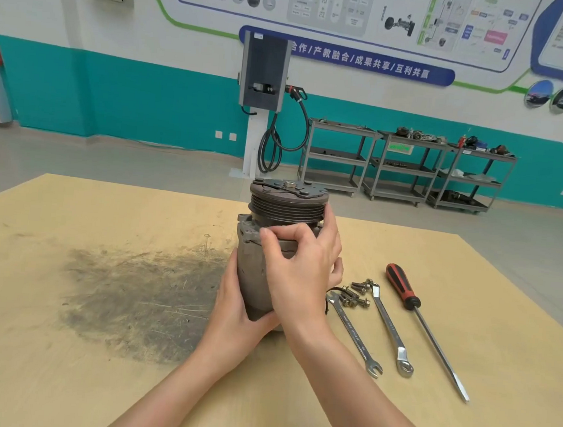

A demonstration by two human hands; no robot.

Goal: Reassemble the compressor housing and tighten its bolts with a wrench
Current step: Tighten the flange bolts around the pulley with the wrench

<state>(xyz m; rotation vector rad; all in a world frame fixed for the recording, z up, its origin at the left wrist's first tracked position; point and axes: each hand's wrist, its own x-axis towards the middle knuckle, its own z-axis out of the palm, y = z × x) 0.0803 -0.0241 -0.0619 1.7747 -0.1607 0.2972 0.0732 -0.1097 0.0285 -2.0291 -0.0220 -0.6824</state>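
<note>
The compressor (261, 269) is standing upright on the bench (91, 350), between both hands. The left hand (234, 308) is gripping its lower body. The right hand (299, 269) is curling over its upper housing. It is looking grey, with a grooved pulley on top. Bolts (355, 293), two wrenches (354, 335) and a screwdriver (426, 328) are lying just to the right.

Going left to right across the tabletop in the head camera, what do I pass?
Dark smudge → compressor, standing upright and held in both hands → open-ended wrench → ring-ended wrench → red-and-black-handled screwdriver. The loose bolts lie between the two wrench heads, so I leave them unplaced.
</note>
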